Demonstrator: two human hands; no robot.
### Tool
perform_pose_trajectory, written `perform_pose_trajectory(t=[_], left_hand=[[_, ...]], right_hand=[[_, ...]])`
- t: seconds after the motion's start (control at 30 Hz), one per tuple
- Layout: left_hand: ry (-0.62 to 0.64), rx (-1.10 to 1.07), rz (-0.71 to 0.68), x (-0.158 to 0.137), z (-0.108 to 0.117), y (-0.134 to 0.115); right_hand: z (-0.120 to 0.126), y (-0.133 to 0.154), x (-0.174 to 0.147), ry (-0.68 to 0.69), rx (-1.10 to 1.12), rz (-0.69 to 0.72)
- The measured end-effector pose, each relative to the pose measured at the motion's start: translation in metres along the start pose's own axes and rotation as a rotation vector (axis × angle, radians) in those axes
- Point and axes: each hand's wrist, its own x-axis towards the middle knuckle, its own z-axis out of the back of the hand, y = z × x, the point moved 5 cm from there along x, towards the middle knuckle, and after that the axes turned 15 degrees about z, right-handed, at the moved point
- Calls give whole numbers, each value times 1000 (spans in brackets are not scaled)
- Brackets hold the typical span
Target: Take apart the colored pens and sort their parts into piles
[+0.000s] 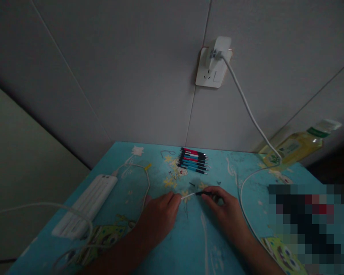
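Pinching a thin white rod [188, 196] in closed fingertips of the left hand [160, 214] and a black pen part [200, 193] in those of the right hand [226, 206], at lower centre of frame, seemingly end to end, rising slightly rightward.

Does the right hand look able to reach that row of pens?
Probably yes: nothing tall stands between the right hand and the row of pens, though it holds a black piece.

A thin white rod [188, 196] slants against a black tube [200, 193]
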Motion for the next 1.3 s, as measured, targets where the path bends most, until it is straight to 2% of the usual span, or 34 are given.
perform_pose_trajectory(t=[0.1, 0.3, 0.53, 0.73, 1.07, 1.3], left_hand=[[23, 11, 8, 0, -2, 0], [37, 13, 11, 1, -3, 0], [41, 7, 8, 2, -3, 0], [70, 22, 33, 1, -7, 1], [100, 29, 27, 0, -5, -1], [101, 24, 38, 0, -5, 0]], right_hand=[[1, -8, -1, 40, -160, 71], [-3, -8, 2, 209, -389, 201], [-10, -9, -1, 255, -545, 228], [-14, -10, -2, 306, -562, 240], [-20, 4, 1, 245, -546, 228], [-24, 11, 0, 248, -522, 275]])
